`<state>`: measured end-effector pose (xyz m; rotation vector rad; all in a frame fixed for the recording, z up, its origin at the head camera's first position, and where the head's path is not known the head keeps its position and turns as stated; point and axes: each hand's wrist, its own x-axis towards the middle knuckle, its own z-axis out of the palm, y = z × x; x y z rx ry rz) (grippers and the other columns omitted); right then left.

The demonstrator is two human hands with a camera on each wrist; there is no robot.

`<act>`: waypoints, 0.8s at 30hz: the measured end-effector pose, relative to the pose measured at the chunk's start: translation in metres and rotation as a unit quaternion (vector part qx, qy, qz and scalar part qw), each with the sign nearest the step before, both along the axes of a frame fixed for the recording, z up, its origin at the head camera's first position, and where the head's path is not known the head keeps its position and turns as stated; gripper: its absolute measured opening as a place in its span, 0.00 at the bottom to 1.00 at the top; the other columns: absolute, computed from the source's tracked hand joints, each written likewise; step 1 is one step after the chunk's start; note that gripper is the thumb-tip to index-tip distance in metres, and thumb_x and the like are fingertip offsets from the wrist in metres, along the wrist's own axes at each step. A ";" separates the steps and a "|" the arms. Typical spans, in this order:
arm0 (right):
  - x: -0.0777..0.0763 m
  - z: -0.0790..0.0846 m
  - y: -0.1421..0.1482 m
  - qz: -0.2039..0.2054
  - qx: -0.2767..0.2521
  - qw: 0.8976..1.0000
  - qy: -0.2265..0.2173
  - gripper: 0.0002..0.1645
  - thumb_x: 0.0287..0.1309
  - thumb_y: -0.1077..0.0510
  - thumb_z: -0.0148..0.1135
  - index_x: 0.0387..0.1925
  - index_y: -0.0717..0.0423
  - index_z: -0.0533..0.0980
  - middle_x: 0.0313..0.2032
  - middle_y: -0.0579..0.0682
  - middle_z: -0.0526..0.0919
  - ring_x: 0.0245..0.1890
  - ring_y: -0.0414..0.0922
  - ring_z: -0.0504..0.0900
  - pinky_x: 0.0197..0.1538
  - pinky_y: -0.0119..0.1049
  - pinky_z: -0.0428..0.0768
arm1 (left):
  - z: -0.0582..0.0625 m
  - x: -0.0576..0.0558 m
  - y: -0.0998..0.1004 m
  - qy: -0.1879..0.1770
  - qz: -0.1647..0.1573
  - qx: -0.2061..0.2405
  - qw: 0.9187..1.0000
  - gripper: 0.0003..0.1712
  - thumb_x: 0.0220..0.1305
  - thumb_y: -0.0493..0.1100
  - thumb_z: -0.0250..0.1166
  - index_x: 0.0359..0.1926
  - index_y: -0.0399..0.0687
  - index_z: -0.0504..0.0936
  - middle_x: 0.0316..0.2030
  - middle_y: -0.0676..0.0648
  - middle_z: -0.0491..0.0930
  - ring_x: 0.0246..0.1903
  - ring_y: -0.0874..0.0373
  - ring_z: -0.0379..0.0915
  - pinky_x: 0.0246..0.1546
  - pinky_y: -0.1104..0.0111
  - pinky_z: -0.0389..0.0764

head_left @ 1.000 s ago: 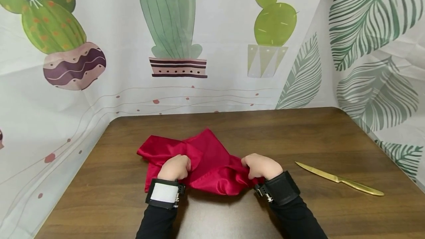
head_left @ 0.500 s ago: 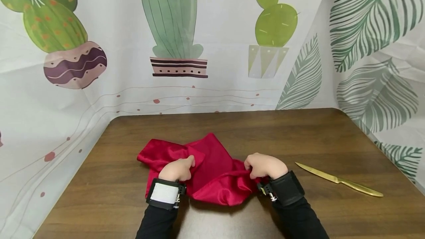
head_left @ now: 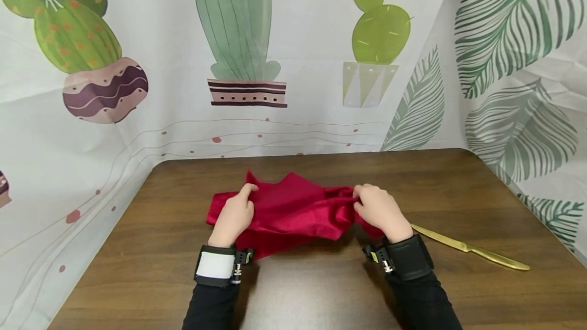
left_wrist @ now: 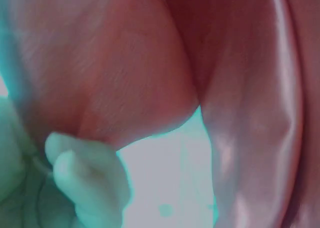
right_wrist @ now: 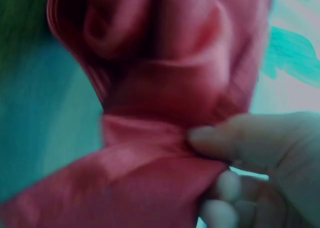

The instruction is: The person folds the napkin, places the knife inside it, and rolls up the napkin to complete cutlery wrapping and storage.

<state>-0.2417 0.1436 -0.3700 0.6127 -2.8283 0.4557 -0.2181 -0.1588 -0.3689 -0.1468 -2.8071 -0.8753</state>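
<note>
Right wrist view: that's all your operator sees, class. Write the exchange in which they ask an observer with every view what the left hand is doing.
Observer: The left hand pinches the red cloth toward its left side, as the head view shows.
Operator: Is anything else lying nearby?
Observer: Yes, a gold-coloured knife lies on the table.
Operator: Which part of it is closer to my right hand?
Observer: The blade; the handle lies farther to the right.
</note>
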 end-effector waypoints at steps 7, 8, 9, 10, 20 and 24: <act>0.006 0.016 0.012 -0.098 -0.095 0.989 0.058 0.04 0.51 0.66 0.47 0.32 0.61 0.66 0.22 0.54 0.75 0.19 0.53 0.75 0.20 0.46 0.70 | 0.019 0.007 -0.008 0.098 0.051 0.130 0.985 0.18 0.59 0.32 0.43 0.43 0.33 0.77 0.22 0.42 0.79 0.21 0.54 0.75 0.21 0.68 0.66; 0.008 0.018 0.013 -0.103 -0.112 0.986 0.062 0.04 0.53 0.66 0.45 0.33 0.62 0.64 0.21 0.55 0.76 0.18 0.52 0.75 0.20 0.46 0.70 | 0.023 0.009 -0.008 0.102 0.050 0.139 0.984 0.18 0.60 0.33 0.43 0.46 0.32 0.76 0.22 0.42 0.78 0.20 0.54 0.73 0.21 0.68 0.65; 0.009 0.020 0.014 -0.107 -0.125 0.984 0.069 0.05 0.54 0.66 0.44 0.34 0.62 0.63 0.20 0.55 0.77 0.17 0.51 0.76 0.20 0.45 0.70 | 0.026 0.012 -0.009 0.103 0.050 0.147 0.983 0.18 0.61 0.34 0.43 0.48 0.32 0.74 0.20 0.43 0.76 0.18 0.55 0.70 0.19 0.68 0.64; 0.011 0.022 0.015 -0.110 -0.141 0.981 0.075 0.05 0.55 0.66 0.43 0.35 0.62 0.62 0.20 0.56 0.77 0.18 0.51 0.76 0.20 0.45 0.71 | 0.029 0.014 -0.009 0.105 0.049 0.150 0.982 0.19 0.62 0.34 0.44 0.50 0.32 0.72 0.17 0.44 0.74 0.15 0.57 0.66 0.19 0.68 0.63; 0.022 0.042 0.014 -0.078 -0.276 0.943 0.169 0.05 0.57 0.71 0.39 0.37 0.67 0.60 0.47 0.64 0.73 0.37 0.57 0.75 0.32 0.45 0.70 | 0.049 0.029 -0.006 0.156 -0.012 0.221 0.963 0.30 0.59 0.30 0.44 0.65 0.36 0.52 0.63 0.42 0.53 0.56 0.55 0.55 0.53 0.58 0.62; 0.025 0.046 0.013 -0.047 -0.305 0.929 0.206 0.03 0.57 0.72 0.40 0.35 0.68 0.59 0.54 0.64 0.67 0.52 0.58 0.68 0.44 0.49 0.69 | 0.052 0.033 -0.004 0.170 -0.046 0.255 0.951 0.38 0.58 0.27 0.43 0.67 0.43 0.39 0.66 0.48 0.40 0.62 0.57 0.44 0.56 0.57 0.58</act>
